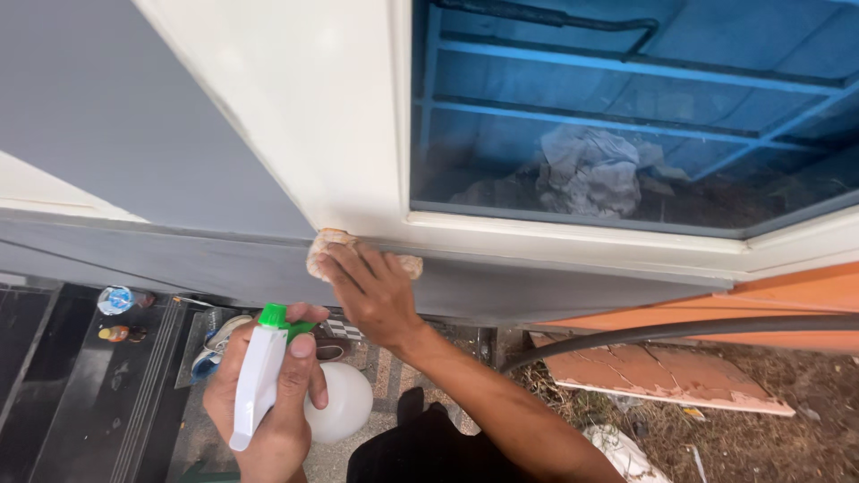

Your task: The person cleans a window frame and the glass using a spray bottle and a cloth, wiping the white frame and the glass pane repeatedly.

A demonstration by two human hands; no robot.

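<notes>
My right hand [371, 291] presses a small tan sponge or cloth [324, 243] against the lower corner of a white window frame [358, 134], where it meets the grey ledge [224, 264]. My left hand [268, 394] grips a white spray bottle [335, 402] with a white trigger and green nozzle [274, 316], held below the ledge with the nozzle up. The window pane [626, 107] is to the right of the sponge, with blue bars and a crumpled pale cloth behind the glass.
A dark hose [680, 333] curves across the right above a cracked orange slab [662, 376] and dry grass. Far below on the left are dark steps [98, 394], a plastic bottle [116, 300] and shoes [215, 344] on a tiled floor.
</notes>
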